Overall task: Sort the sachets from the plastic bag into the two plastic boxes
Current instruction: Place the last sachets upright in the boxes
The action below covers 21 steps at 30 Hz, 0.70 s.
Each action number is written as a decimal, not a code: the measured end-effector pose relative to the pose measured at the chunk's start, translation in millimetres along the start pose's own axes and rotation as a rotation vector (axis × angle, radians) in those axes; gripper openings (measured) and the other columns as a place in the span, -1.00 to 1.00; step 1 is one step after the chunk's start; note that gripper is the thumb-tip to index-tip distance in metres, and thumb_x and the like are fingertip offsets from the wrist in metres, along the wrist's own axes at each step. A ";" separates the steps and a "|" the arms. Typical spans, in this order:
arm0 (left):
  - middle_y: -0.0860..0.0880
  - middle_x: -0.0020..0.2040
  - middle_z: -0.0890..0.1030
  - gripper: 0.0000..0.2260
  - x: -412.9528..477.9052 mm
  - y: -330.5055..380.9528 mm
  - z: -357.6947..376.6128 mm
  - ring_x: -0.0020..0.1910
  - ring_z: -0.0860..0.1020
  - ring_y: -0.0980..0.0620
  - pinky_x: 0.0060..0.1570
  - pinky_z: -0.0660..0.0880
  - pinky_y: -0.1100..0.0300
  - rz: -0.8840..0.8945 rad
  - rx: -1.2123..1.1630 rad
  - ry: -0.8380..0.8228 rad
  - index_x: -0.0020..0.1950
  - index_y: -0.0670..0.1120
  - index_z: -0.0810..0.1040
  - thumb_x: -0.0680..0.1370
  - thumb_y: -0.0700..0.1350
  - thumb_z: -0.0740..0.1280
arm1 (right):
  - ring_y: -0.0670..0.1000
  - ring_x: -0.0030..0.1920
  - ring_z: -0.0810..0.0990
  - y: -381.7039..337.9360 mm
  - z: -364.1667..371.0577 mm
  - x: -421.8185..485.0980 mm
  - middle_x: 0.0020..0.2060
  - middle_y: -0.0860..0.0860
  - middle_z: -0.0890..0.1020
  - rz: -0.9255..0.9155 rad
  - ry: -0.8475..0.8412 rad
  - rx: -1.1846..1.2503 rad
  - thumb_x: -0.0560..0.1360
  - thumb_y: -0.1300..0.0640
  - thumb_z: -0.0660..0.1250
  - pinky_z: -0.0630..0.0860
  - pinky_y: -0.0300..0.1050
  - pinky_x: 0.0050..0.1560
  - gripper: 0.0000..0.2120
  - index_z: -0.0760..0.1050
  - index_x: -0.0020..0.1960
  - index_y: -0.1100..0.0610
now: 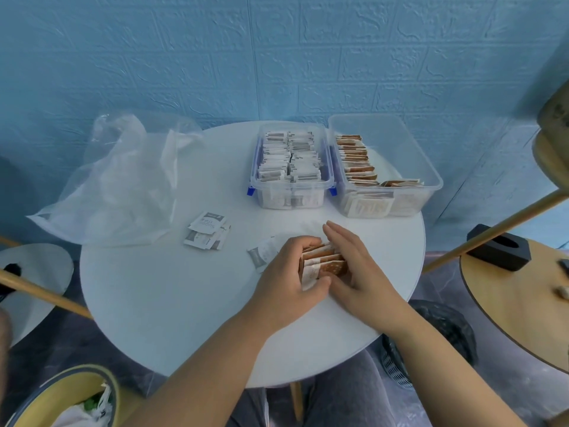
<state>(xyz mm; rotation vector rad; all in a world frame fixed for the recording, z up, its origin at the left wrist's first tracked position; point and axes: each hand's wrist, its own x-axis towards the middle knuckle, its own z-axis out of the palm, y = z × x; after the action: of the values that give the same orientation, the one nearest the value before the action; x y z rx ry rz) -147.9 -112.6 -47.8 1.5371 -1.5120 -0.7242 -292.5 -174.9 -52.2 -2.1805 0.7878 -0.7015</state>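
Brown sachets (pixel 323 262) stand bunched on the near table (pixel 184 303), the left hand (pixel 288 269) curled round their left end and the right hand (pixel 354 263) pressing flat-fingered against the right, evidently squaring the stack for the far-right box (pixel 431 174) of brown ones.

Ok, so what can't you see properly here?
All head view.
How many brown sachets: left hand and right hand cover them.
Print on white sachets: too small.
Inside the bag: crumpled plastic hides it.
The bin: cut off by bottom edge.
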 end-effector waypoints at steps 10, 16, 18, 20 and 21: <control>0.01 0.21 0.49 -0.53 1.7 -3.7 6.4 0.16 0.47 0.09 0.18 0.46 0.15 0.042 0.196 0.050 0.34 -0.02 0.29 0.48 -0.17 0.37 | -0.33 0.19 0.30 2.2 4.1 3.1 0.24 -0.08 0.32 0.002 -0.043 -0.056 0.48 0.35 0.25 0.22 -0.51 0.18 -0.33 0.06 0.32 -0.23; 0.08 0.06 0.54 -0.65 2.3 -2.9 2.4 0.03 0.54 0.17 0.01 0.45 0.42 -0.026 0.075 0.064 0.12 0.09 0.31 0.48 -0.20 0.39 | -0.18 0.04 0.55 -0.1 -6.7 5.0 0.04 -0.10 0.56 0.160 0.059 0.243 0.43 0.27 0.39 0.46 -0.34 0.12 -0.48 0.31 0.18 -0.22; 0.13 0.00 0.54 -0.65 3.7 -1.3 0.2 -0.03 0.55 0.24 -0.06 0.43 0.48 -0.062 0.026 0.069 0.05 0.13 0.32 0.47 -0.20 0.40 | -0.14 -0.01 0.60 -0.4 -10.8 6.3 -0.02 -0.06 0.62 0.190 0.058 0.319 0.40 0.30 0.42 0.50 -0.28 0.10 -0.56 0.42 0.12 -0.13; 0.16 -0.03 0.54 -0.66 6.8 2.5 -2.7 -0.04 0.55 0.25 -0.08 0.43 0.48 -0.080 -0.011 0.072 0.00 0.15 0.35 0.46 -0.21 0.41 | -0.12 -0.03 0.62 -0.3 -15.9 8.9 -0.07 -0.07 0.65 0.206 0.053 0.355 0.38 0.29 0.45 0.50 -0.24 0.09 -0.62 0.48 0.08 -0.06; 0.14 -0.02 0.54 -0.66 9.8 5.6 -3.8 -0.03 0.55 0.23 -0.07 0.44 0.47 -0.076 -0.022 0.077 -0.01 0.15 0.35 0.45 -0.22 0.42 | -0.11 -0.04 0.62 -0.7 -20.2 11.3 -0.09 -0.08 0.66 0.204 0.049 0.357 0.37 0.28 0.46 0.51 -0.23 0.09 -0.64 0.49 0.06 -0.04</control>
<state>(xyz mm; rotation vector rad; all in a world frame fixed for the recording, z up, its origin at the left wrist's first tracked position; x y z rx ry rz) -146.4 -121.1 -39.7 1.5955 -1.3911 -0.7141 -298.3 -191.1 -36.6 -1.7425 0.8260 -0.7308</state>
